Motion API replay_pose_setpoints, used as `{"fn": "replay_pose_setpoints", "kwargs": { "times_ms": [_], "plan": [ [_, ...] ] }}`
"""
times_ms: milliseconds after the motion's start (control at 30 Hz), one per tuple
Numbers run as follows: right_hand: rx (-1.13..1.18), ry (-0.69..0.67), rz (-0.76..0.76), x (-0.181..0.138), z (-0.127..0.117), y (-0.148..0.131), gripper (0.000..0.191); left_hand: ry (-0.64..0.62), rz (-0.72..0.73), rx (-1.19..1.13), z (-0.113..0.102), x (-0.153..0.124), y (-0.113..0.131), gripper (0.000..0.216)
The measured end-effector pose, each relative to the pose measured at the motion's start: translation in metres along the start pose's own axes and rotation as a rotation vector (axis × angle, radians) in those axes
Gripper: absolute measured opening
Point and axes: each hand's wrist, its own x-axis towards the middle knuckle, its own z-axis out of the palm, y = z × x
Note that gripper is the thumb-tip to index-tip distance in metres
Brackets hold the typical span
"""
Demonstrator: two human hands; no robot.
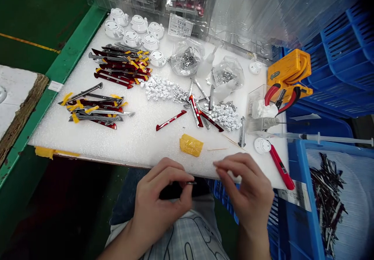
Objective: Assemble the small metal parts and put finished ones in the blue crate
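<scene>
My left hand (pixel 162 195) is closed in a pinch at the near edge of the board. Between its thumb and forefinger a small dark metallic piece (pixel 191 182) shows almost end-on; most of it is hidden by the fingers. To the right, my right hand (pixel 247 188) has thumb and forefinger brought together, and whatever may be between them is too small to tell. Just beyond the hands lie a crumpled yellow tape patch (pixel 191 145) and thin wooden sticks (pixel 217 149). A single red metal strip (pixel 171 120) rests farther back.
Taped strips (pixel 93 108) lie in piles at left, near white round parts (pixel 138 24). Small white pieces (pixel 224 115) cover the middle. At right are pliers (pixel 280 98), a syringe (pixel 321 138), a tape dispenser (pixel 289 73), a red-handled knife (pixel 281 166) and a blue crate (pixel 300 229).
</scene>
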Motion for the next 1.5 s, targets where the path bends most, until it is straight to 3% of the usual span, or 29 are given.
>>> {"fn": "replay_pose_setpoints", "kwargs": {
  "times_ms": [100,233,367,600,867,1267,1400,1500],
  "plan": [
    [-0.268,0.023,-0.063,0.006,-0.003,0.024,0.019,0.001,-0.089,0.009,0.000,0.002,-0.007,0.024],
    [-0.362,-0.050,-0.119,0.011,0.000,0.041,0.015,-0.003,-0.165,-0.008,0.001,0.004,-0.013,0.021],
    [-0.327,-0.081,-0.148,0.014,-0.004,0.036,0.016,-0.003,-0.183,-0.027,0.002,0.006,-0.013,0.022],
    [-0.088,0.017,0.038,0.018,0.004,0.021,0.016,-0.013,-0.179,-0.012,0.004,0.007,-0.013,0.022],
    [-0.158,-0.058,-0.084,0.028,0.027,0.025,0.016,-0.023,-0.169,0.025,0.004,0.005,-0.015,0.021],
    [-0.215,-0.113,-0.181,0.030,0.037,0.024,0.017,-0.014,-0.110,0.055,0.006,0.004,-0.018,0.023],
    [-0.183,-0.080,-0.160,0.030,0.035,0.023,0.017,-0.018,-0.086,0.067,0.005,0.004,-0.019,0.022],
    [-0.114,-0.028,-0.052,0.030,0.032,0.021,0.014,-0.011,-0.086,0.056,0.006,0.003,-0.020,0.022]
  ]
}}
